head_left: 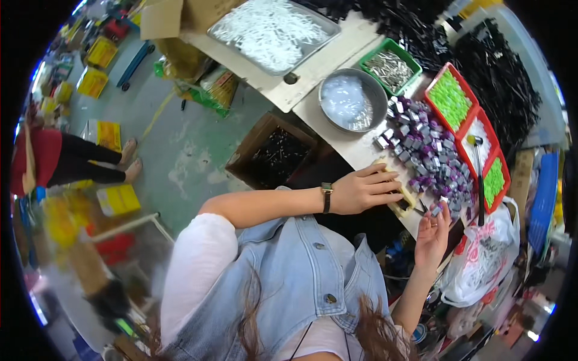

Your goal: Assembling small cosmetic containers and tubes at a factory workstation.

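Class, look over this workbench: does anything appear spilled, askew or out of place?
The small grey and purple parts lie in a loose heap on the table, not in a tray. A hammer-like tool lies across the red trays. Nothing looks damaged.

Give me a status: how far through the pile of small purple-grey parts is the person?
Done: cannot tell; no finished batch is clearly visible. In hand: left hand presses on a pale jig at the table edge; right hand, palm up, picks at the pile's near edge. Left: a large heap of purple-grey parts remains.
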The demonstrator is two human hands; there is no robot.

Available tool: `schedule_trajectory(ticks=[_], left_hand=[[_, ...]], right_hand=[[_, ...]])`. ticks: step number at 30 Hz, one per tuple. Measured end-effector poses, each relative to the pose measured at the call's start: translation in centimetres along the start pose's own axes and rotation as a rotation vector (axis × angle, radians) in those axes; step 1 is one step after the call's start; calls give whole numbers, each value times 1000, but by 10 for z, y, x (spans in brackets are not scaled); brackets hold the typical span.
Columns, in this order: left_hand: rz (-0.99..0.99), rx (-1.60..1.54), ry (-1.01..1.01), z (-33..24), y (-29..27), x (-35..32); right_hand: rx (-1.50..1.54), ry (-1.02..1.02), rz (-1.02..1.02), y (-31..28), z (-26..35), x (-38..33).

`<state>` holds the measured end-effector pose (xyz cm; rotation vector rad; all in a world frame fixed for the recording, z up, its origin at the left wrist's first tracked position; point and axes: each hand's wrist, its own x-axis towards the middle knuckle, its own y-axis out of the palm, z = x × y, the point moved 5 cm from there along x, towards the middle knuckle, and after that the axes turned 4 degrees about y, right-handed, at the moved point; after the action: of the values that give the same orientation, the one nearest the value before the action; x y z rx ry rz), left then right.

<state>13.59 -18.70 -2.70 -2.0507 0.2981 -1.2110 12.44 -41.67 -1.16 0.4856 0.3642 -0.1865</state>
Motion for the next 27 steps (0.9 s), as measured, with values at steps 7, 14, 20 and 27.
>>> schedule_trajectory(ticks=[7,14,20,27], left_hand=[[201,-71,51,9,12,15],[-89,-114,-157,3,-50,-21],[-125,897,-1247,162,-94,-309],[541,290,-1674,297,-10,-458]], right_hand=[[96,40,59,14,-7,0],[-277,-194,2,30,-8,3],[-410,-377,34,42,3,6],[-798,-476,110,111,7,4]])
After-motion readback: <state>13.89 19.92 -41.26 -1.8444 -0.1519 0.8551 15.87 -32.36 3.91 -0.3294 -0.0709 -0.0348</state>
